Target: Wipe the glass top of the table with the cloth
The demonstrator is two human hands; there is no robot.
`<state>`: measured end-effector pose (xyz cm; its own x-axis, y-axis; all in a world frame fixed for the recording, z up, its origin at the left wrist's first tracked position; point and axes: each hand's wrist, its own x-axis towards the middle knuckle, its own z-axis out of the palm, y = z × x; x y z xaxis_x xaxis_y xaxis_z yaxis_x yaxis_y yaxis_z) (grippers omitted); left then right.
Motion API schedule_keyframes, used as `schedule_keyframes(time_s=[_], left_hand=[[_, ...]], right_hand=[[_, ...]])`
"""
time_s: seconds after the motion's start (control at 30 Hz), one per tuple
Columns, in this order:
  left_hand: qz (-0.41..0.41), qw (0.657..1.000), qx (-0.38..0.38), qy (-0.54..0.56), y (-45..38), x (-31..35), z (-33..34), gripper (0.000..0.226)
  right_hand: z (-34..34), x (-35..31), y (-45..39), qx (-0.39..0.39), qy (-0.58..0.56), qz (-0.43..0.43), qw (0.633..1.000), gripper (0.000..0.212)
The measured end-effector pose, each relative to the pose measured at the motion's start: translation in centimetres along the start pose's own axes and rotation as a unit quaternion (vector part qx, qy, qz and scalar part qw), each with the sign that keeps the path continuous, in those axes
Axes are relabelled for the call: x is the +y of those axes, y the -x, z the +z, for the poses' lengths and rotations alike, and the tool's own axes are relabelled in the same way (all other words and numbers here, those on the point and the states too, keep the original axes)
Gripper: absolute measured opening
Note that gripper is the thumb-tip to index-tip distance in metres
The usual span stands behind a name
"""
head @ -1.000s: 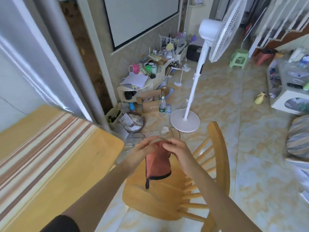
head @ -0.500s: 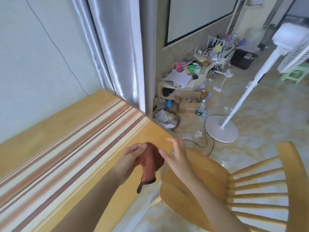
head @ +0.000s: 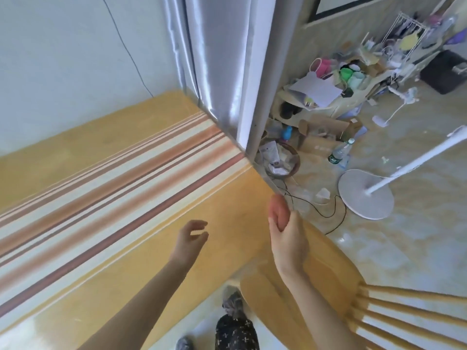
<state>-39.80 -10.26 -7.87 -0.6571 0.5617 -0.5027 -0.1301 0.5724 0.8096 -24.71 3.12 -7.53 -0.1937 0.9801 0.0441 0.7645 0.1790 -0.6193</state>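
Note:
The table (head: pixel 121 294) has a glossy glass top over yellow wood, with a striped runner (head: pixel 106 198) lying lengthwise under the glass. My left hand (head: pixel 191 239) hovers over the table's near right part with its fingers apart, holding nothing. My right hand (head: pixel 286 238) is at the table's right corner, seen from the back. A blurred orange-red patch of the cloth (head: pixel 276 208) shows past its fingers. The rest of the cloth is hidden behind the hand.
A wooden chair (head: pixel 328 279) stands right against the table's near right edge. A grey curtain (head: pixel 222 59) hangs at the table's far corner. The floor beyond holds a fan base (head: pixel 365 194), cables, a bin, boxes, a bottle and clutter.
The view swung left from the chair and floor onto the table. My left hand let go of the cloth and opened. The cloth no longer hangs between both hands; only my right hand keeps it.

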Motion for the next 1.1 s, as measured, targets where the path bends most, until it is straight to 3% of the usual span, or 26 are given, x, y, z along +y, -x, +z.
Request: schedule_keyframes(time_s=[0.07, 0.2, 0.3, 0.43, 0.53, 0.57, 0.6, 0.7, 0.77, 0.83, 0.93, 1.0, 1.03, 1.1], left_hand=[[0.021, 0.994, 0.034, -0.1, -1.3, -1.2, 1.3, 0.031], [0.046, 0.956, 0.052, -0.284, -3.0, -2.0, 3.5, 0.062], [0.06, 0.925, 0.009, -0.375, -4.3, -3.0, 4.9, 0.076], [0.057, 0.893, -0.011, -0.446, -5.4, -4.9, 6.1, 0.092], [0.092, 0.886, 0.027, -0.454, -5.5, -6.2, 6.2, 0.088], [0.101, 0.88, 0.032, -0.462, -5.5, -6.6, 6.2, 0.087], [0.105, 0.877, 0.034, -0.468, -5.6, -6.9, 6.1, 0.087], [0.123, 0.867, 0.052, -0.48, -5.5, -7.2, 6.1, 0.088], [0.135, 0.864, 0.06, -0.482, -5.5, -6.9, 5.8, 0.088], [0.118, 0.872, 0.085, -0.468, -5.9, -6.5, 5.1, 0.089], [0.068, 0.881, 0.131, -0.449, -7.0, -6.0, 3.1, 0.099], [0.04, 0.888, 0.137, -0.438, -7.5, -6.2, 1.7, 0.102], [0.032, 0.888, 0.136, -0.437, -7.7, -6.4, 1.1, 0.101], [0.031, 0.886, 0.132, -0.443, -7.7, -6.7, 0.5, 0.098]], right_hand=[[0.8, 1.7, -2.8, 0.014, 0.066, -0.083, 0.994, 0.024], [4.3, 4.1, -4.7, -0.143, 0.119, -0.195, 0.963, 0.02], [6.7, 6.3, -4.6, -0.234, 0.19, -0.275, 0.913, 0.05], [7.9, 7.3, -4.2, -0.177, 0.181, -0.339, 0.906, 0.047], [8.6, 6.8, -2.4, -0.18, 0.096, -0.524, 0.827, 0.04], [9.1, 6.4, -3.3, -0.184, 0.082, -0.549, 0.811, 0.04], [9.7, 5.8, -4.9, -0.178, 0.081, -0.543, 0.817, 0.042], [11.5, 3.6, -10.9, -0.142, 0.107, -0.392, 0.903, 0.056], [12.0, 2.4, -12.1, -0.122, 0.097, -0.327, 0.932, 0.052], [12.4, 2.1, -9.5, -0.145, 0.085, -0.365, 0.916, 0.052], [12.2, 3.5, -5.0, -0.222, 0.072, -0.511, 0.827, 0.055], [12.5, 3.5, -6.6, -0.244, 0.068, -0.566, 0.784, 0.056], [13.1, 2.9, -8.4, -0.241, 0.071, -0.575, 0.779, 0.056], [14.6, 1.1, -12.0, -0.205, 0.085, -0.549, 0.806, 0.055]])
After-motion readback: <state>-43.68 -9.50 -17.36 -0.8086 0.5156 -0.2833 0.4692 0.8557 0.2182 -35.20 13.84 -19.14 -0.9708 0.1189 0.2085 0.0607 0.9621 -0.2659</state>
